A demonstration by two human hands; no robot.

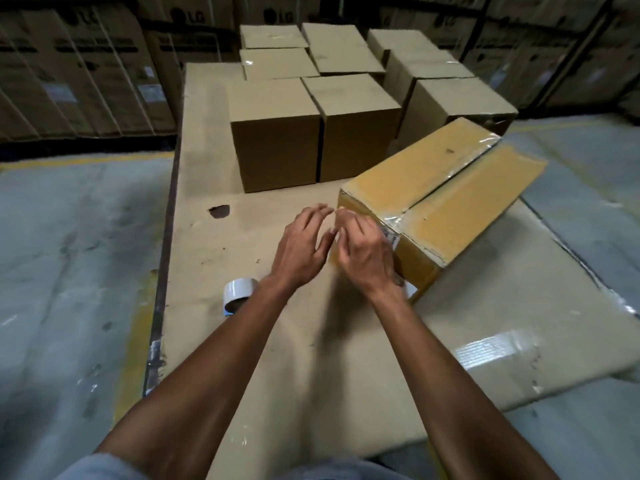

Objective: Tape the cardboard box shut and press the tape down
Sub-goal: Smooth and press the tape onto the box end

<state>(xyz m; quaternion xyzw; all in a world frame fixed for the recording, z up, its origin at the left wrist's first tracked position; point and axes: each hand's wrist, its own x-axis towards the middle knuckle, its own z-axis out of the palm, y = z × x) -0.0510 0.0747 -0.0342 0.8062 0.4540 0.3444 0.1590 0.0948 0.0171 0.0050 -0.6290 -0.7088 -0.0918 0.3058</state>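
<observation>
Pressing clear tape at the near end of a tan cardboard box (pixel 440 192) lying on a flat cardboard sheet (pixel 277 341), right of centre

Left hand (pixel 299 249) spread, holding nothing; right hand (pixel 363 252) curled against the box end, grip unclear. Firm rubbing from the seam outward should, I judge, bed the tape. A white tape roll (pixel 237 293) sits near the left wrist; the tape's end is blurred behind the fingers

You see a dim warehouse scene, lit from above. Glare shines on the box's tape (pixel 450 174). Your hands (pixel 301 247) are motion-blurred and cast soft shadows. Wide-angle distortion bends the edges; the dark background boxes (pixel 86 81) look soft.
</observation>
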